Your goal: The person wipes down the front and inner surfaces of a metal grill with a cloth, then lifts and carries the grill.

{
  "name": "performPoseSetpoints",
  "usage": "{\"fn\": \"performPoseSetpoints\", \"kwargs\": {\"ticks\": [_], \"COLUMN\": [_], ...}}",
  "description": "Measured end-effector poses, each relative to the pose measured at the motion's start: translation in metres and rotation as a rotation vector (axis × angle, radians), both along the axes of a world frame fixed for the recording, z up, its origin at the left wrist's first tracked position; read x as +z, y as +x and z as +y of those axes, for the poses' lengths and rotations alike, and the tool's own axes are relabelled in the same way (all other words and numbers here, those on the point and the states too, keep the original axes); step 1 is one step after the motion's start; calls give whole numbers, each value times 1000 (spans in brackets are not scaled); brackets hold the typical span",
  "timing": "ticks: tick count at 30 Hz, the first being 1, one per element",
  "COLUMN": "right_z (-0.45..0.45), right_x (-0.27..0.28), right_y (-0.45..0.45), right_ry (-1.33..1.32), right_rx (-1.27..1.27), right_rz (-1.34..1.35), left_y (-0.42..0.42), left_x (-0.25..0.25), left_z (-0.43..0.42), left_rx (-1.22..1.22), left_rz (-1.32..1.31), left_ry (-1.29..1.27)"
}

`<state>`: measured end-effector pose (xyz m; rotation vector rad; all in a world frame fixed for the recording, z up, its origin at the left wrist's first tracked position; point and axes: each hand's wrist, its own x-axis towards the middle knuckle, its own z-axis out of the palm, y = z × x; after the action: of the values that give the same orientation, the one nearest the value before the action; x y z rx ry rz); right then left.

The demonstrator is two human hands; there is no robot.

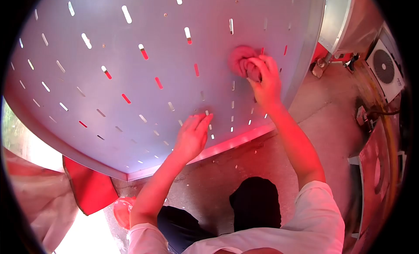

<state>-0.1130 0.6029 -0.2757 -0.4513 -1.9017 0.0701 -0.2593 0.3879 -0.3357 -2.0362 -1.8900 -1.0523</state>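
A large grey metal panel point(214, 48) with rows of slotted holes fills the upper view. My right hand point(267, 81) is closed around a bunched reddish cloth point(240, 59), which presses against the panel's right part. Lower down, my left hand point(192, 136) holds nothing. Its fingers are stretched out, with the tips at the panel's surface near a slot.
A rim point(244, 140) runs along the panel's lower edge. Below it lies a concrete floor point(257, 160). At lower left are a red sheet point(89, 184) and a red bucket-like container point(123, 210). On the far right stands a white fan unit point(384, 68).
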Motion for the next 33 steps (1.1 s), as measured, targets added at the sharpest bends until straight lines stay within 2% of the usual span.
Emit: {"fn": "performPoseSetpoints", "kwargs": {"ticks": [3, 4, 6, 8, 9, 17, 23, 33], "right_z": [19, 21, 30, 40, 42, 48, 52, 54], "right_x": [44, 55, 52, 27, 22, -3, -2, -1], "right_y": [3, 2, -4, -8, -8, -5, -4, -1], "right_ry": [-567, -719, -639, -181, -158, -184, -106, -103], "right_rx": [207, 293, 225, -95, -83, 12, 10, 44], "right_rz": [442, 507, 476, 286, 281, 345, 353, 351], "left_y": [-3, -5, -16, -24, -27, -34, -33, -28], "left_x": [67, 90, 122, 141, 145, 159, 160, 172], "left_z": [40, 56, 86, 108, 113, 127, 127, 135], "left_rx": [84, 100, 156, 223, 243, 281, 281, 269], "left_rz": [274, 408, 638, 826, 870, 1073, 973, 971], "left_ry": [165, 233, 325, 368, 368, 375, 337, 343]}}
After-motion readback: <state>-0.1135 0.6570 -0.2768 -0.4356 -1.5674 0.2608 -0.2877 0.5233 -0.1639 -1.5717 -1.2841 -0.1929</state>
